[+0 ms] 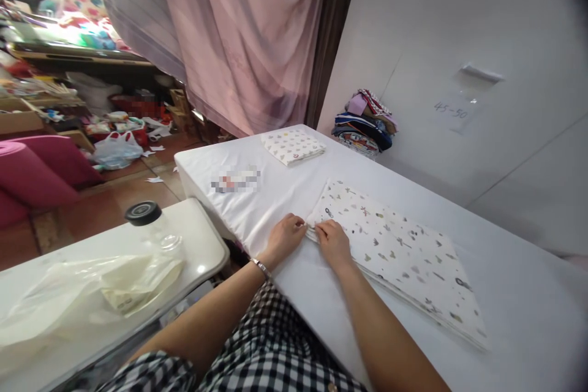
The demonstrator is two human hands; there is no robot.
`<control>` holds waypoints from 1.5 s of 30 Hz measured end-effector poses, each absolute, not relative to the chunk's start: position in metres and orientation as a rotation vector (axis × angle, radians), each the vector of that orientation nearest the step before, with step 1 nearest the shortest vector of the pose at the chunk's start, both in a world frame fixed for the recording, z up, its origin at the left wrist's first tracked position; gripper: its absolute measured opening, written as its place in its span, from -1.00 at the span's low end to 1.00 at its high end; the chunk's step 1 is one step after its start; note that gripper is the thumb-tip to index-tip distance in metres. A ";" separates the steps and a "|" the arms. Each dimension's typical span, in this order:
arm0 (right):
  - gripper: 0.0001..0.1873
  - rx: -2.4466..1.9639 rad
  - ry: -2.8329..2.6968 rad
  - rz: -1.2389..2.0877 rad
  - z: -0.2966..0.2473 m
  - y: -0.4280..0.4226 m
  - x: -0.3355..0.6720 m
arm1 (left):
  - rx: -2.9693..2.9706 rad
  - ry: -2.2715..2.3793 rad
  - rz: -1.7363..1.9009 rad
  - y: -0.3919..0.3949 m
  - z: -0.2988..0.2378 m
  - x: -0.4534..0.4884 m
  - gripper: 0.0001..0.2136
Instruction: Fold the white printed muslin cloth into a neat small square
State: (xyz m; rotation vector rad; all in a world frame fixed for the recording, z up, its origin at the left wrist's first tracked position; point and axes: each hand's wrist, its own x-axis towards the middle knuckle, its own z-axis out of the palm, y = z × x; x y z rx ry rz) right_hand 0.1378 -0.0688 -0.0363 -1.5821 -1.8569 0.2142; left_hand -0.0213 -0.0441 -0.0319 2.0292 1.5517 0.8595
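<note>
A white cloth printed with small grey and green figures (404, 251) lies folded in layers on the white-covered table (257, 214). At its near left corner my left hand (287, 234) pinches the edge, thumb and fingers pressed together. Just to the right, my right hand (331, 242) grips the same edge, its fingers curled over the layers. The cloth's far right end lies flat. Farther back on the table rests a smaller folded patterned cloth (294, 146), apart from both hands.
A side table (202, 233) at my left bears a clear jar with a black lid (143, 213) and a pale plastic bag (138, 285). Folded clothes (365, 122) are stacked by the wall. A pink curtain (248, 37) hangs behind. Pink rolls (41, 171) lie at far left.
</note>
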 end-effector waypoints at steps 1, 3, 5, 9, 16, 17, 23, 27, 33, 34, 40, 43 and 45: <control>-0.76 -1.564 -1.827 0.228 -0.038 -0.069 0.138 | 2.023 1.553 0.860 -0.044 -0.032 -0.021 -0.85; -0.75 -1.533 -1.787 0.237 -0.039 -0.070 0.138 | 2.002 1.556 0.864 -0.044 -0.031 -0.021 -0.85; -0.74 -1.514 -1.788 0.220 -0.040 -0.071 0.137 | 1.976 1.555 0.866 -0.044 -0.030 -0.021 -0.85; -0.77 -1.502 -1.882 0.171 -0.040 -0.072 0.135 | 1.938 1.547 0.881 -0.044 -0.027 -0.020 -0.87; -0.80 -1.531 -1.990 0.065 -0.032 -0.074 0.127 | 1.790 1.530 0.887 -0.040 -0.025 -0.016 -0.87; -0.79 -1.539 -1.988 0.058 -0.031 -0.073 0.126 | 1.775 1.519 0.889 -0.040 -0.024 -0.016 -0.87; -0.79 -1.571 -1.925 0.105 -0.033 -0.068 0.124 | 1.767 1.469 0.895 -0.039 -0.025 -0.018 -0.81; -0.79 -1.586 -1.922 0.130 -0.034 -0.066 0.125 | 1.805 1.412 0.924 -0.038 -0.030 -0.019 -0.77; -0.81 -1.551 -1.866 0.210 -0.034 -0.065 0.127 | 1.866 1.366 0.994 -0.041 -0.032 -0.018 -0.81; -0.81 -1.536 -1.832 0.237 -0.034 -0.066 0.127 | 1.872 1.379 1.009 -0.043 -0.031 -0.018 -0.82; -0.81 -1.422 -1.688 0.223 -0.031 -0.071 0.133 | 2.006 1.465 1.013 -0.057 -0.027 -0.019 -0.84; -0.80 -1.406 -1.689 0.209 -0.031 -0.072 0.134 | 2.040 1.460 1.010 -0.062 -0.025 -0.018 -0.75; -0.81 -1.403 -1.707 0.222 -0.031 -0.072 0.135 | 2.041 1.454 0.970 -0.062 -0.023 -0.017 -0.73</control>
